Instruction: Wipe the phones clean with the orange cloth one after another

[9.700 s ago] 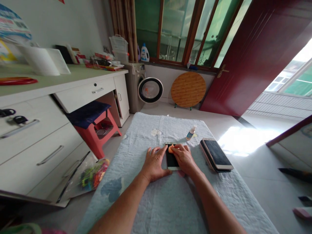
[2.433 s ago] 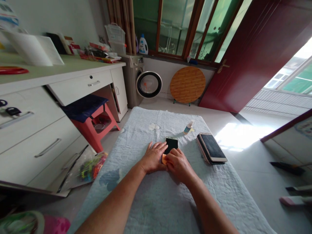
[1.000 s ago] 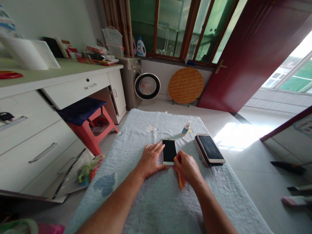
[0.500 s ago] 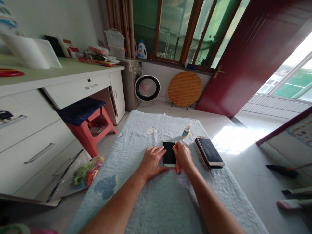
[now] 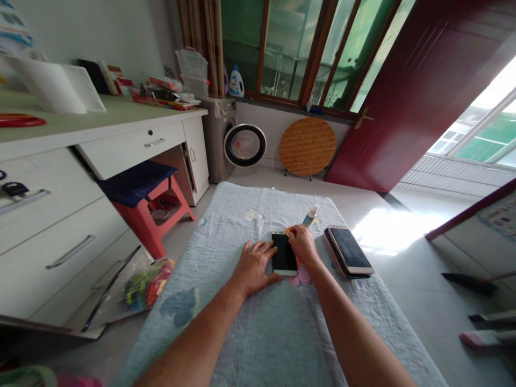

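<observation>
A smartphone (image 5: pixel 284 257) with a dark screen and pale frame lies flat on the cloth-covered table (image 5: pixel 250 204). My left hand (image 5: pixel 255 267) rests at its left side, fingers spread, with fingertips and thumb touching its edge. Pinched in my right hand (image 5: pixel 302 244) is an orange cloth (image 5: pixel 299 262), pressed at the phone's upper right edge; the fist hides most of it. Just beyond that hand stands a small spray bottle (image 5: pixel 310 216) with a white top. To the right lies a stack of phones (image 5: pixel 350 250), the top one dark-screened with a gold frame.
On the left are a white desk (image 5: pixel 121 142), a red stool (image 5: pixel 151 220) with a dark cushion, and a clear bag (image 5: pixel 141 290) of colourful things. Behind the table stand a washing machine (image 5: pixel 220 134) with its door open and a round wooden board (image 5: pixel 307 146).
My right hand has slid up along the phone's right edge towards its top corner, taking the orange cloth along. My left hand stays at the phone's left side.
</observation>
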`<state>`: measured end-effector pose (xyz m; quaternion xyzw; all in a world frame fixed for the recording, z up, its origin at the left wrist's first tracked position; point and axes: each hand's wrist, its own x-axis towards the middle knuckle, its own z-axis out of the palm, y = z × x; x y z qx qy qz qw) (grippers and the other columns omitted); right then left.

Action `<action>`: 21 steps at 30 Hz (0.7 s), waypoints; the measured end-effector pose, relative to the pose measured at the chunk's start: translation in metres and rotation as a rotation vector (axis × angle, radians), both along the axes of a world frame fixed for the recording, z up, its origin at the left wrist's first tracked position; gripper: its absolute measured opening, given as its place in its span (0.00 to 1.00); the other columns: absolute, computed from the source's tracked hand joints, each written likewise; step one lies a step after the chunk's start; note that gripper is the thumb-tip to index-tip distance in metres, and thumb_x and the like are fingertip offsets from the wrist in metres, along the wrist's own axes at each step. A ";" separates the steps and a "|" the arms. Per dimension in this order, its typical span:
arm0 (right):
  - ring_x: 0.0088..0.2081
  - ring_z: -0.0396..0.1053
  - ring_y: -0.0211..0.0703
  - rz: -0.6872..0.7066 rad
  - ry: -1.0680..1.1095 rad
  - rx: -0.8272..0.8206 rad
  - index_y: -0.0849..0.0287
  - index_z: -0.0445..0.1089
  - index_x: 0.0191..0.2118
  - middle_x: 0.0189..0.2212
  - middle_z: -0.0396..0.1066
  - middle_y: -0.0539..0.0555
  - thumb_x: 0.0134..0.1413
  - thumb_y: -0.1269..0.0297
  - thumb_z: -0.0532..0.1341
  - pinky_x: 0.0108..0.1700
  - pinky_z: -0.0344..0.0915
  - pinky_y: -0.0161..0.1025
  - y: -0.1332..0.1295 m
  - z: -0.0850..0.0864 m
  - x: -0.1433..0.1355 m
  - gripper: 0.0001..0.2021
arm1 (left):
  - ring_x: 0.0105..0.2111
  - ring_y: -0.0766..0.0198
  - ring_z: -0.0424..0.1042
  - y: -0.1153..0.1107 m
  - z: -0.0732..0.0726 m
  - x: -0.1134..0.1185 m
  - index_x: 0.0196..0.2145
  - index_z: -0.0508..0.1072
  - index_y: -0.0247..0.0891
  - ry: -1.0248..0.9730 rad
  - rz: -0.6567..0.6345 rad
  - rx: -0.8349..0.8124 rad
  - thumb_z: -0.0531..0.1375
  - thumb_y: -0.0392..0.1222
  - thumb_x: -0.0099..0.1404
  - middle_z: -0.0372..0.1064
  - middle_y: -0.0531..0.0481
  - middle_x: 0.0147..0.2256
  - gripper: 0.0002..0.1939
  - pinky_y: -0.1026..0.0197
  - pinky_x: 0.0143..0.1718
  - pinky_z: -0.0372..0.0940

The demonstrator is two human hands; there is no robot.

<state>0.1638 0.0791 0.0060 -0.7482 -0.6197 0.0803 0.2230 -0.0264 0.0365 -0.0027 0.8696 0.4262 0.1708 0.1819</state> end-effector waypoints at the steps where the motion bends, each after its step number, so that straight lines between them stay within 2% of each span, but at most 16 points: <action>1: 0.35 0.68 0.40 0.017 -0.003 -0.001 0.61 0.73 0.35 0.32 0.75 0.55 0.55 0.71 0.56 0.38 0.57 0.33 -0.006 0.001 0.000 0.09 | 0.61 0.43 0.56 0.000 0.000 0.000 0.59 0.65 0.43 -0.001 -0.001 0.003 0.62 0.66 0.56 0.59 0.42 0.62 0.39 0.35 0.62 0.43; 5: 0.36 0.68 0.40 0.084 -0.010 0.011 0.61 0.73 0.37 0.34 0.73 0.56 0.52 0.75 0.56 0.39 0.58 0.32 -0.036 0.001 -0.001 0.10 | 0.61 0.44 0.56 0.000 -0.002 0.000 0.59 0.65 0.42 -0.002 -0.001 0.003 0.63 0.65 0.56 0.58 0.42 0.62 0.39 0.35 0.62 0.44; 8: 0.34 0.68 0.40 0.095 0.008 -0.005 0.61 0.72 0.37 0.34 0.72 0.55 0.53 0.74 0.56 0.37 0.58 0.32 -0.064 0.000 -0.003 0.09 | 0.61 0.45 0.57 0.000 -0.003 0.001 0.59 0.65 0.44 -0.012 0.009 0.006 0.63 0.65 0.56 0.59 0.44 0.62 0.38 0.35 0.62 0.44; 13: 0.32 0.68 0.39 0.099 0.044 -0.032 0.58 0.68 0.32 0.31 0.71 0.53 0.56 0.69 0.56 0.34 0.56 0.32 -0.103 0.002 -0.007 0.04 | 0.60 0.46 0.58 0.001 -0.005 0.001 0.58 0.66 0.43 -0.017 0.013 0.033 0.62 0.64 0.56 0.60 0.44 0.61 0.37 0.38 0.62 0.45; 17: 0.30 0.68 0.40 0.099 0.057 -0.033 0.57 0.66 0.30 0.29 0.72 0.53 0.57 0.66 0.55 0.33 0.56 0.33 -0.110 0.003 -0.009 0.06 | 0.60 0.46 0.58 0.000 -0.003 0.001 0.58 0.66 0.43 -0.021 0.012 0.031 0.62 0.64 0.58 0.60 0.43 0.61 0.36 0.39 0.62 0.44; 21: 0.29 0.68 0.40 0.054 0.084 -0.016 0.56 0.66 0.28 0.26 0.72 0.52 0.57 0.65 0.55 0.31 0.57 0.33 -0.092 0.002 -0.008 0.08 | 0.61 0.45 0.57 0.000 -0.002 0.000 0.59 0.65 0.44 -0.023 0.001 0.006 0.62 0.64 0.57 0.59 0.43 0.62 0.37 0.37 0.62 0.44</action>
